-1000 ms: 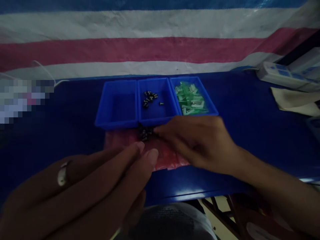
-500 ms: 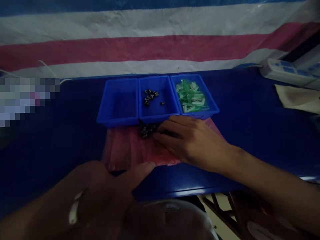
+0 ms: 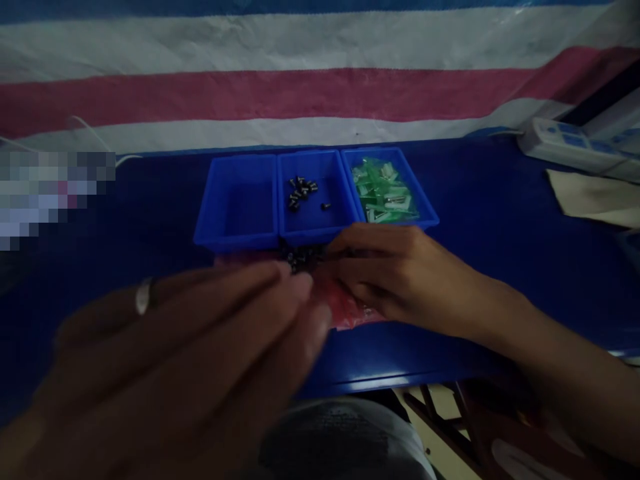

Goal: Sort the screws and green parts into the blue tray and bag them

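A pink plastic bag [image 3: 345,310] lies at the table's front edge with a pile of small black screws [image 3: 300,257] on it. My right hand [image 3: 395,273] rests on the bag's right part, fingers curled and pinching its plastic beside the pile. My left hand [image 3: 200,333], with a ring, hovers blurred over the bag's left side, fingers stretched out and nothing held. Behind the pile stand three joined blue trays: a bare left one [image 3: 237,237], a middle one [image 3: 335,230] with several black screws, and a right one [image 3: 427,220] with green-and-clear packets.
The blue table [image 3: 480,200] carries a white power strip [image 3: 565,143] and beige paper [image 3: 585,200] at the right. Blurred-out items and a white cable [image 3: 93,130] are at the left. A striped sheet [image 3: 320,97] hangs behind.
My left hand has moved up and over the bag, its fingers now stretched forward. My right hand has shifted slightly right, and the bag is more bunched beneath it.
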The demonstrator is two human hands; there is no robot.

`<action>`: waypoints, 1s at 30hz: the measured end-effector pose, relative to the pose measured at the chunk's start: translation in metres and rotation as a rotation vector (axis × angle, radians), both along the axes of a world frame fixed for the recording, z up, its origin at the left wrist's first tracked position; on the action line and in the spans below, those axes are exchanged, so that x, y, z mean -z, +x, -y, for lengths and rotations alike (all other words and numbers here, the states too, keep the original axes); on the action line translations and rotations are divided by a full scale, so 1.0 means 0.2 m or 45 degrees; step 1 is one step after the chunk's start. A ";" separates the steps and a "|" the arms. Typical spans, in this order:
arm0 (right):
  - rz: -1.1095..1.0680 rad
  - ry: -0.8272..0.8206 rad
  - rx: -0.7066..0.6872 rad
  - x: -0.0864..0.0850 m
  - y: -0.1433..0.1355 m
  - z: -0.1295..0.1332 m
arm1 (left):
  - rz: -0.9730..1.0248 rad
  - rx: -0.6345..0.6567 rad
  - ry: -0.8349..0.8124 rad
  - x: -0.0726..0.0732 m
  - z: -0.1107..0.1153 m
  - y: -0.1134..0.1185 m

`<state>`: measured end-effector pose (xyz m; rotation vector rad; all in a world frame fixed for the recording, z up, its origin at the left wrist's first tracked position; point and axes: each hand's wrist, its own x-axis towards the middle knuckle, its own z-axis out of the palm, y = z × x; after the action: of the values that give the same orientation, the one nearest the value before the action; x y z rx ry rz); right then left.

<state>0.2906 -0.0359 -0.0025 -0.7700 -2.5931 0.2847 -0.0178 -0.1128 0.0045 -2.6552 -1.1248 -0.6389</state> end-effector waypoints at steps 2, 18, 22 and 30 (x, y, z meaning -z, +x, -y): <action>0.080 0.102 0.117 -0.01 0.00 0.01 | 0.053 0.134 0.150 -0.05 -0.17 0.06; -0.481 -0.260 0.065 -0.05 -0.02 0.02 | 0.038 0.014 0.157 0.01 -0.50 0.19; -0.660 -0.915 0.141 -0.07 -0.03 0.01 | -0.021 0.000 0.175 0.03 -0.51 0.19; -1.124 -0.948 0.411 -0.08 -0.01 -0.02 | -0.029 0.082 0.294 0.04 -0.53 0.19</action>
<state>0.2888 -0.0328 0.0135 -0.9792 -1.4769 1.2064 0.0193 -0.0076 -0.0040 -2.5033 -0.9027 -0.7017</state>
